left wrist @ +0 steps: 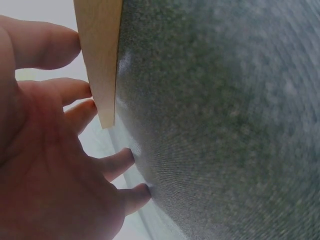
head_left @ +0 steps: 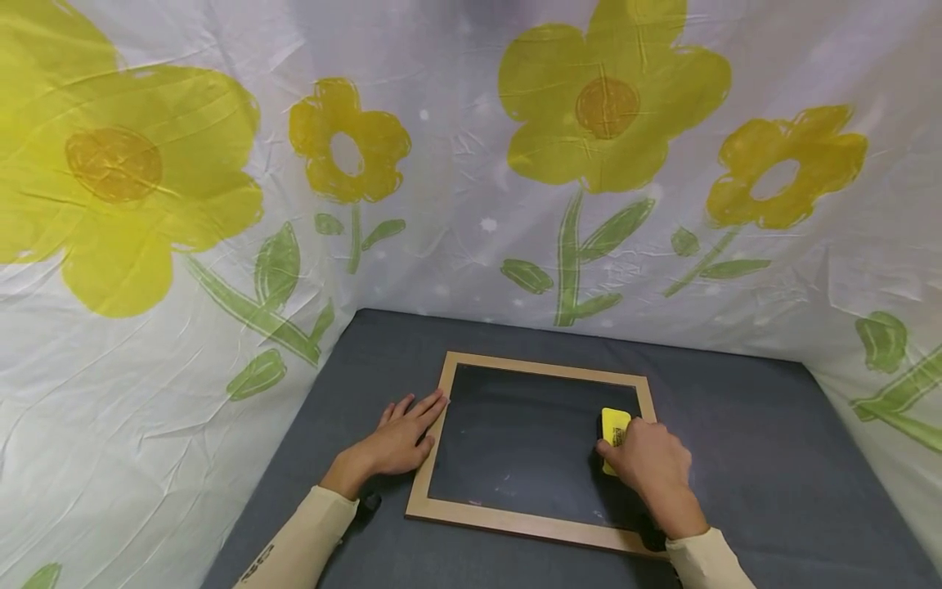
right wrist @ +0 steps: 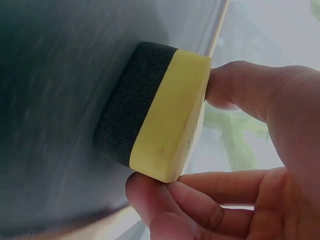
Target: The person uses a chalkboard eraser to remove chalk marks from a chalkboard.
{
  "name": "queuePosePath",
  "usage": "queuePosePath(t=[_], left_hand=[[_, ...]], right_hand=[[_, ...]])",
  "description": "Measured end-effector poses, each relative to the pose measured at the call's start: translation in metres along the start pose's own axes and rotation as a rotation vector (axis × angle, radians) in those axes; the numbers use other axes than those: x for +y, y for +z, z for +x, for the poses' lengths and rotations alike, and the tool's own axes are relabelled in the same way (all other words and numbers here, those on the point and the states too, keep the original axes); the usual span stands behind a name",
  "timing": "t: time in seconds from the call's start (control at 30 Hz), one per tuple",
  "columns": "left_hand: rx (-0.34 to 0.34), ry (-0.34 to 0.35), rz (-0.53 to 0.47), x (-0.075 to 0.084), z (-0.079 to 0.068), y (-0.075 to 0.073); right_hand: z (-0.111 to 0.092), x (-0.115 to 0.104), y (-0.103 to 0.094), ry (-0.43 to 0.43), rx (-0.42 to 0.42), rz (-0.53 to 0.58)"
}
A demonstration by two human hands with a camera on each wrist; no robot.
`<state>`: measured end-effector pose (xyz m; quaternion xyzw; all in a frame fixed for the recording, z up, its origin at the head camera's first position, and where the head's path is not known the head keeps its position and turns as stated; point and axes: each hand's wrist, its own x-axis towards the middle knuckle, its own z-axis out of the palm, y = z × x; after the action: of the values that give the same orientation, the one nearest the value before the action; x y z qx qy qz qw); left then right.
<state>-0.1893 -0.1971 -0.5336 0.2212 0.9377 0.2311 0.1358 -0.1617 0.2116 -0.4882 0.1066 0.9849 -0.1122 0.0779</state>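
Observation:
A small chalkboard in a light wooden frame lies flat on the dark table. My left hand rests at the frame's left side, fingers spread; in the left wrist view the thumb and two fingertips touch the frame's edge. My right hand grips a board eraser near the board's right side. The right wrist view shows the eraser's yellow back between thumb and fingers, its black felt facing the board. Faint chalk marks show along the board's lower part.
The dark grey table cover extends around the board on all sides. White cloth printed with yellow flowers hangs behind and at both sides of the table. Light sleeves cover both forearms.

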Motion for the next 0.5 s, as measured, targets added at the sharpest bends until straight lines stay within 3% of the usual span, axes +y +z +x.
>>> queuePosePath(t=[0.13,0.33,0.47,0.5], left_hand=[[0.009,0.017,-0.028,-0.002,0.001,0.001],[0.059,0.105,-0.084,-0.020,0.004,0.013],[0.045,0.085,-0.092,-0.009,-0.001,0.005],[0.052,0.099,-0.089,-0.013,0.001,0.007]], right_hand=[[-0.001,0.014,-0.003,0.021,-0.014,0.012],[0.000,0.025,-0.006,0.029,-0.016,0.007],[0.001,0.025,-0.006,0.027,-0.014,0.004],[0.001,0.025,-0.006,0.027,-0.015,0.006]])
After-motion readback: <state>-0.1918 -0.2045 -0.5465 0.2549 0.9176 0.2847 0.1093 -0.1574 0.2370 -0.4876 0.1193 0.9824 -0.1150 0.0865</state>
